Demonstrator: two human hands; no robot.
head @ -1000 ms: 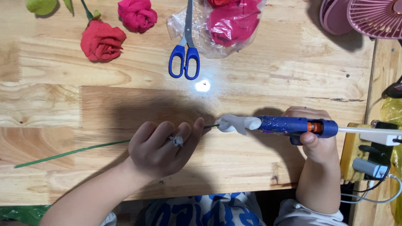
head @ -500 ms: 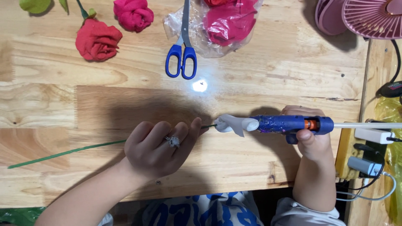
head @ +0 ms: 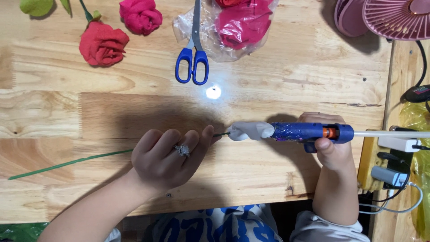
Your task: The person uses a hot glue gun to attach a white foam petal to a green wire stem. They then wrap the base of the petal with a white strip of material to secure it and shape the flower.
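Left hand (head: 168, 157) pinches a thin green wire stem (head: 67, 163) lying along the bench (head: 277, 62); light, springy, best held near its tip. Right hand (head: 329, 145) grips the glue gun (head: 300, 132), nozzle at stem tip.

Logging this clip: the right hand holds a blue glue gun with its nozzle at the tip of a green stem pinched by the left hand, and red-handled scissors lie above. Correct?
Not quite. In the head view the scissors have blue handles, not red. The rest holds: the right hand grips the blue glue gun, nozzle at the tip of the green stem held by the left hand.
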